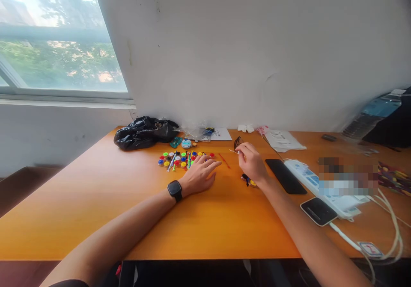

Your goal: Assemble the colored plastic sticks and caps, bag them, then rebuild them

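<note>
My left hand, below a black watch, lies with its fingers stretched out over the right end of a group of small round coloured pieces. Its fingers partly cover them. Thin coloured strips lie across the group. My right hand is raised a little to the right, thumb and fingers pinched on a thin white strip whose end sticks out to the left. Between the hands, a single red strip rests on the table. A few more round pieces sit beneath my right wrist, partly hidden.
A black plastic bag sits at the back left, near clear wrapping and a small round tin. To the right are a black phone, a white power strip, a dark-topped device, cables, and a water bottle.
</note>
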The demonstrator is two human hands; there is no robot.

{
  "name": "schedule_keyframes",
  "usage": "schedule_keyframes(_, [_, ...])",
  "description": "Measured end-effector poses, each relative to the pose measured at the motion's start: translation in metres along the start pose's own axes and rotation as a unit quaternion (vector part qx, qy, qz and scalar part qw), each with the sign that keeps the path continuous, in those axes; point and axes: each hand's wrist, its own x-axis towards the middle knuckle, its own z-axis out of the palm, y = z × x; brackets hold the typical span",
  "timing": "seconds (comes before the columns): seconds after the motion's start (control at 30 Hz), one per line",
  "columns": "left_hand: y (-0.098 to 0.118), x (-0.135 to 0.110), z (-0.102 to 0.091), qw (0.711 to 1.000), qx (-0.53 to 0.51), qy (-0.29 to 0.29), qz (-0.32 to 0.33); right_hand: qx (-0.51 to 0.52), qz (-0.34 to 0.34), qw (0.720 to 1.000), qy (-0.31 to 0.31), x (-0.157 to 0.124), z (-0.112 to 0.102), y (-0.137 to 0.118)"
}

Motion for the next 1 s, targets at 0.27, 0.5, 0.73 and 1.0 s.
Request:
schedule_keyframes(0.27, [0.004, 0.001, -0.005, 0.998, 0.002, 0.056, -0.025, 0.078, -0.078, 0.994, 0.009, -0.002, 0.003, -0.020])
schedule_keyframes(0.5, [0.001, 0.001, 0.002, 0.997, -0.016, 0.069, -0.010, 0.303, 0.019, 0.952, -0.031, -0.006, 0.026, -0.050])
schedule_keyframes(0.73, [-0.002, -0.003, 0.006, 0.994, -0.071, 0.077, -0.029, 0.453, 0.163, 0.875, -0.054, -0.011, 0.043, -0.047])
schedule_keyframes(1.0, [-0.007, -0.006, 0.007, 0.993, -0.076, 0.082, -0.029, 0.466, 0.192, 0.842, -0.192, -0.014, 0.037, -0.052])
